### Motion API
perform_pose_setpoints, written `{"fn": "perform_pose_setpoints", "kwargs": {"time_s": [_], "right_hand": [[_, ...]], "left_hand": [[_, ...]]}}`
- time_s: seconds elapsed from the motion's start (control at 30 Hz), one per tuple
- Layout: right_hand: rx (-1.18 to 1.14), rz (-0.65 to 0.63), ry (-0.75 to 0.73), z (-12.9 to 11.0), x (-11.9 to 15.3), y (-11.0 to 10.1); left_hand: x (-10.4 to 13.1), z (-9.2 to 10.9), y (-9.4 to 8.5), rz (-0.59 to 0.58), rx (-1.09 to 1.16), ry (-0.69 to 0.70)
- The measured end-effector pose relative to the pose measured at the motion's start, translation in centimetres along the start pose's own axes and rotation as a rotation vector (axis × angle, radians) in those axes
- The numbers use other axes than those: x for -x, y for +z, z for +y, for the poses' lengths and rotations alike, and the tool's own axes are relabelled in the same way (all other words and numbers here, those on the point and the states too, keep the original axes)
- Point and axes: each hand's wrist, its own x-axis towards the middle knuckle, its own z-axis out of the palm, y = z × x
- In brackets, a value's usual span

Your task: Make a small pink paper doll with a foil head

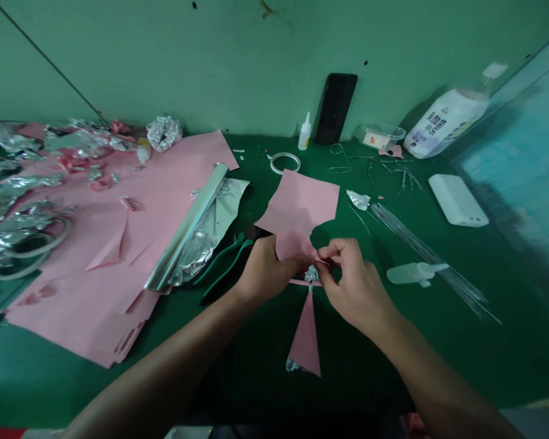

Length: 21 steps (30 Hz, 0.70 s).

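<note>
My left hand (272, 268) and my right hand (350, 277) meet near the middle of the table, both pinching the near edge of a cut piece of pink paper (306, 195). The left thumb presses on the paper from the left, and the right thumb and forefinger grip its edge from the right. Just below my fingers lies a pink paper cone (306, 341) with foil showing at its wide end. A foil lump (311, 274) sits at its narrow tip, partly hidden by my hands. Green-handled pliers (226, 259) lie beside my left hand, partly covered by it.
Left are stacked pink sheets (96, 329), a foil roll (187, 228) and crumpled foil (165, 132). Behind are a tape roll (285, 171), glue bottle (304, 134) and leaning phone (336, 108). Right lie wires (430, 262), a squeeze bottle (412, 274), a white block (457, 200) and a drink bottle (446, 125).
</note>
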Motion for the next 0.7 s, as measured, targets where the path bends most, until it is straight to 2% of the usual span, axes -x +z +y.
{"fn": "perform_pose_setpoints", "kwargs": {"time_s": [0.23,0.43,0.7], "right_hand": [[-0.057,-0.037,-0.072,0.4,-0.9,-1.3],[0.033,-0.044,-0.154,0.5,-1.2,-1.5],[0.107,-0.008,-0.255,0.7,-1.4,-1.6]], "left_hand": [[-0.1,-0.2,0.0,-0.034,0.141,-0.005],[-0.2,-0.7,0.0,-0.071,0.279,-0.001],[-0.1,-0.1,-0.1,-0.105,0.219,0.029]]}}
